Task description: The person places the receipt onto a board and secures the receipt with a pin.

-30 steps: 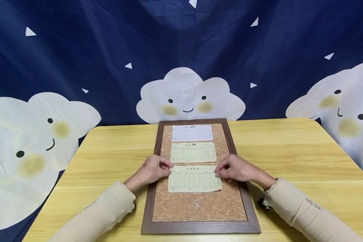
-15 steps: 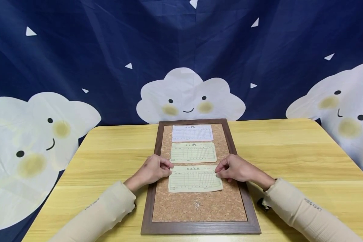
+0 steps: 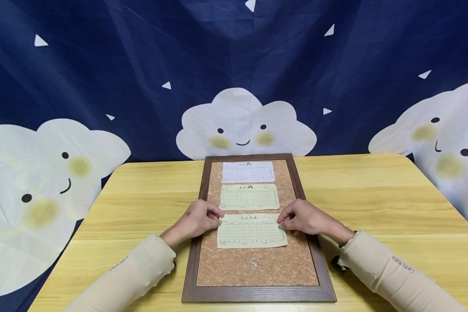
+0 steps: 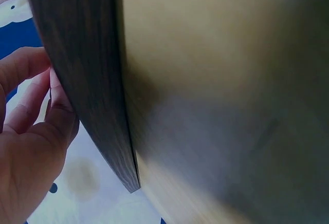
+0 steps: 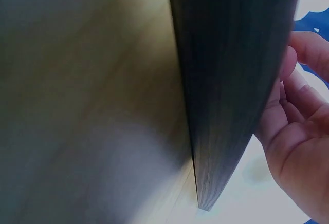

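A pale yellow-green paper form with a printed grid lies low on a cork board in a dark brown wooden frame. My left hand pinches the form near its upper left corner between thumb and fingers. At the upper right edge, the thumb and fingers of my right hand pinch the same sheet. Each wrist view shows the frame's side with a hand curled beyond it; the paper is hidden there.
Above the held sheet lie another yellow-green form and a white form, each with a small dark object at its top edge. A pale mark shows on the lower cork. The wooden table meets a navy cloud-print curtain.
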`<state>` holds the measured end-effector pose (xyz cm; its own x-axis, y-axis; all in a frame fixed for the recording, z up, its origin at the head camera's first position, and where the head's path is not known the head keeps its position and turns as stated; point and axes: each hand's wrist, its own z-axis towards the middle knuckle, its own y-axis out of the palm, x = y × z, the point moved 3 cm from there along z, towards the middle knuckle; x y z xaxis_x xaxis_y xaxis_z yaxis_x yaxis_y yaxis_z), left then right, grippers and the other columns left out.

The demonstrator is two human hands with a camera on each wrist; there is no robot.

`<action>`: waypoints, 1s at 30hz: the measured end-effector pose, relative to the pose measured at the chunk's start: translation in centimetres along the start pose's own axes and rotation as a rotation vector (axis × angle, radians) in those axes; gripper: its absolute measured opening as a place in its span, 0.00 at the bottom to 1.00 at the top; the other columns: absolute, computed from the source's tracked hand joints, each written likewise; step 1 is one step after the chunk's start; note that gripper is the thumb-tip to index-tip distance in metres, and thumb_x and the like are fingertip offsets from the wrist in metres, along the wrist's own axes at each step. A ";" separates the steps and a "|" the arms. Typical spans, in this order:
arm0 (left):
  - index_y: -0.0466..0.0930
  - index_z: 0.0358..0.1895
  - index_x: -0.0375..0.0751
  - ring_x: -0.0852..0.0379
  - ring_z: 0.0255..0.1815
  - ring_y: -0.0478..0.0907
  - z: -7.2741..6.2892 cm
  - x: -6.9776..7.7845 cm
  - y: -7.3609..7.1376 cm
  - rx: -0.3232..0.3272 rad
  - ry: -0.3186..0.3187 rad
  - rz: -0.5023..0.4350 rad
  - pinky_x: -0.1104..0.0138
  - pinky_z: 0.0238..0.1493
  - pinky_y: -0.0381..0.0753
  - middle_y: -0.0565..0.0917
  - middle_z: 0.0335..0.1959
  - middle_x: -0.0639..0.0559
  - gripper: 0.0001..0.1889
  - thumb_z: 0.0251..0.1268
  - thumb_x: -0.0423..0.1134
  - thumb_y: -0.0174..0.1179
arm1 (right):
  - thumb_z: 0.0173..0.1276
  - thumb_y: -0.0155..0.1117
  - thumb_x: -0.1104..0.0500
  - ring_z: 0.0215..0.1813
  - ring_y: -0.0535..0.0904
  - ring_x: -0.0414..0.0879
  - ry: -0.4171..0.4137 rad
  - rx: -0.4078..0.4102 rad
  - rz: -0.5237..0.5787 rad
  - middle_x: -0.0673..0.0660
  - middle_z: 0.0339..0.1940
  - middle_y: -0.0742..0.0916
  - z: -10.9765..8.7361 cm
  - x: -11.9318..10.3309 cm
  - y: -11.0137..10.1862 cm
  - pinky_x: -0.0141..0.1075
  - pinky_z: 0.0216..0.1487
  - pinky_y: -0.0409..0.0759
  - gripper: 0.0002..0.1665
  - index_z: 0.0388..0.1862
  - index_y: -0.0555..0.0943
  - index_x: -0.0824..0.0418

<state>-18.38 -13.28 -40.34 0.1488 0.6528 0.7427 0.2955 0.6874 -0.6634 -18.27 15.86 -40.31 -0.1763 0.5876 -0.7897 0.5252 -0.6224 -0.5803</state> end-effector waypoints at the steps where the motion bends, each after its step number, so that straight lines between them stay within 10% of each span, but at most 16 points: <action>1: 0.89 0.35 0.36 0.63 0.28 0.76 0.0 0.0 0.0 -0.001 0.002 0.003 0.71 0.31 0.76 0.82 0.27 0.55 0.08 0.52 0.23 0.67 | 0.64 0.70 0.66 0.22 0.79 0.42 0.000 0.000 0.002 0.50 0.21 0.84 0.0 0.0 0.0 0.36 0.25 0.82 0.03 0.33 0.87 0.67; 30: 0.89 0.34 0.36 0.63 0.28 0.74 0.1 0.5 -0.1 -0.031 0.027 0.101 0.71 0.32 0.75 0.81 0.28 0.56 0.05 0.55 0.25 0.67 | 0.60 0.72 0.69 0.21 0.79 0.42 0.070 0.046 -0.029 0.51 0.26 0.85 -0.2 -0.4 0.0 0.36 0.25 0.82 0.03 0.28 0.86 0.63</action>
<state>-18.41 -13.06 -39.92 0.2047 0.7088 0.6750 0.3068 0.6084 -0.7319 -18.05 15.70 -40.00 -0.1315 0.6392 -0.7577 0.4820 -0.6267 -0.6124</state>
